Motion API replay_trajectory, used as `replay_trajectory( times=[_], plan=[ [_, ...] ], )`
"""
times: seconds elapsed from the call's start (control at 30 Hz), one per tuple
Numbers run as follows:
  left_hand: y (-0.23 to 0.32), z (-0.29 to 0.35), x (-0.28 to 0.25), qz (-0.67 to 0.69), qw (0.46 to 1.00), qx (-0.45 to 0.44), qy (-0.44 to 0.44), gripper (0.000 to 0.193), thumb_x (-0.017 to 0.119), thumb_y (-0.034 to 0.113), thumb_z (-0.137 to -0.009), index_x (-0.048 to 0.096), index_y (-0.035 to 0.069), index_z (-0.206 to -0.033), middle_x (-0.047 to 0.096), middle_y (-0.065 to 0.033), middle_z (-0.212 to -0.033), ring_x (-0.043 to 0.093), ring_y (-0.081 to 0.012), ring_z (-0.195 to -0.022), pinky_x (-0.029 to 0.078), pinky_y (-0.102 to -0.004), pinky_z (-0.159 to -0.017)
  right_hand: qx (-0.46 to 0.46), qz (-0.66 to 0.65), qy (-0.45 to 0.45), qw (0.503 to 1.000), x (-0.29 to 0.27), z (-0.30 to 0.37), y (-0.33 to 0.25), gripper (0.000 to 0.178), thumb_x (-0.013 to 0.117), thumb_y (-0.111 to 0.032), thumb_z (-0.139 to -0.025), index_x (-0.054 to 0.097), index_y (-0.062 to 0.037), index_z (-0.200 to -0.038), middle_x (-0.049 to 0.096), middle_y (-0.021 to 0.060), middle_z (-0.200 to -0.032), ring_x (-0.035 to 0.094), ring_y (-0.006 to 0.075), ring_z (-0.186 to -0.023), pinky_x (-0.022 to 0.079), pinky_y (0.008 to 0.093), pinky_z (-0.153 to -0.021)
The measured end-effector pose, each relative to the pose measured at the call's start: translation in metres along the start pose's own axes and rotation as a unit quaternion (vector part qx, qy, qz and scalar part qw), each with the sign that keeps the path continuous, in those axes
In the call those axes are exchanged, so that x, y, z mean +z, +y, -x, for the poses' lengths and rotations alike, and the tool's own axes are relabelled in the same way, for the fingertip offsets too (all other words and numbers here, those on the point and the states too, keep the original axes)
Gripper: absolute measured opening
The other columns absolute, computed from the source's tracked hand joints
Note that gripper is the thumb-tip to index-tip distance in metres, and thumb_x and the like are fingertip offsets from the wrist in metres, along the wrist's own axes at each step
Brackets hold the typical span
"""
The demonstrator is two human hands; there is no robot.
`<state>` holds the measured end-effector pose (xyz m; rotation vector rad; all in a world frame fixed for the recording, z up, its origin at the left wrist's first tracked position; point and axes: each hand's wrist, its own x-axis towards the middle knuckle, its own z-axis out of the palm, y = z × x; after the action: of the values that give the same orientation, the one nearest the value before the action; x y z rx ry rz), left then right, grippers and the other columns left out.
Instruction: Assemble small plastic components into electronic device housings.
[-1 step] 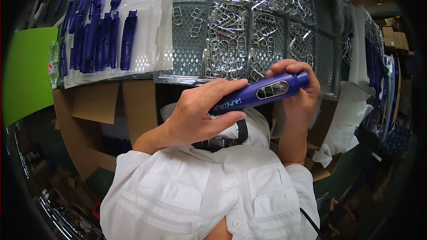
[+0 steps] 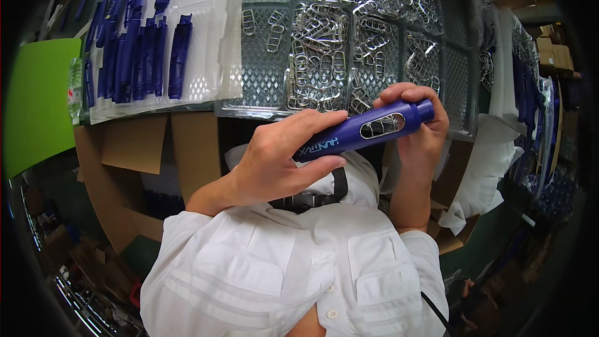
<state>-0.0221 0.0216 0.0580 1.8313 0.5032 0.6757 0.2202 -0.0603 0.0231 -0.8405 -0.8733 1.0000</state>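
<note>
Both hands hold a blue plastic casing [image 2: 355, 135], long and tube-like, with light lettering on its side and a narrower collar at the right end. A chrome oval frame with crossbars [image 2: 382, 126] sits in its side opening. My left hand [image 2: 277, 153] is closed round the left end, thumb below and fingers above; that end is partly hidden. At the other end, my right hand [image 2: 424, 125] grips from behind, fingers curled over the top near the collar. The casing is tilted, right end higher, in front of the near edge of a clear compartment tray [image 2: 265, 81].
Many loose chrome frames [image 2: 318, 65] fill several tray compartments. Left of it, blue casing halves [image 2: 180, 56] lie on white foam sheeting [image 2: 206, 43]. An open cardboard box [image 2: 193, 150] stands below the table edge at left; white wrapping [image 2: 483, 168] hangs at right.
</note>
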Motion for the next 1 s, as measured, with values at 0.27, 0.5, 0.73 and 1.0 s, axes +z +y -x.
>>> replay_trajectory(
  times=[0.27,0.5,0.73,1.0],
  plan=[
    [-0.013,-0.008,0.012,-0.029,0.997,0.028,0.072,0.062,0.083,0.002,-0.082,0.059,0.001,-0.14,0.07,-0.0177,-0.106,0.071,-0.0308,-0.088,0.058,-0.0358,-0.078,0.113,-0.11,-0.007,0.987,0.018,-0.004,-0.022,0.063,0.071,-0.014,-0.093,0.046,0.011,-0.145,0.057,0.0364,-0.141,0.059,0.0423,-0.132,0.048,0.0484,-0.112],
    [-0.014,-0.013,0.024,0.108,0.991,-0.073,0.016,0.037,0.079,0.013,-0.089,0.064,-0.001,-0.12,0.068,-0.012,-0.083,0.068,-0.0216,-0.068,0.052,-0.0326,-0.062,0.086,0.026,-0.012,0.996,0.039,0.015,-0.021,0.05,0.06,0.007,-0.1,0.042,0.0072,-0.145,0.058,0.0331,-0.14,0.059,0.0349,-0.133,0.053,0.0427,-0.108],
    [-0.018,-0.014,0.027,0.152,0.979,-0.128,-0.056,0.026,0.073,0.018,-0.094,0.067,-0.003,-0.107,0.063,-0.0099,-0.071,0.059,-0.0167,-0.06,0.046,-0.0316,-0.057,0.051,0.008,0.0,0.999,0.049,0.021,-0.01,0.051,0.063,0.008,-0.098,0.041,0.0053,-0.145,0.057,0.03,-0.143,0.059,0.0333,-0.133,0.053,0.0435,-0.109],
    [-0.019,-0.015,0.04,0.248,0.962,-0.113,0.021,0.024,0.068,0.015,-0.096,0.067,-0.006,-0.108,0.063,-0.0066,-0.074,0.057,-0.0117,-0.062,0.045,-0.0293,-0.058,0.041,0.095,0.01,0.995,0.052,0.032,-0.011,0.057,0.064,-0.002,-0.101,0.037,0.0032,-0.15,0.056,0.033,-0.142,0.061,0.0397,-0.131,0.05,0.0509,-0.11]
  ],
)
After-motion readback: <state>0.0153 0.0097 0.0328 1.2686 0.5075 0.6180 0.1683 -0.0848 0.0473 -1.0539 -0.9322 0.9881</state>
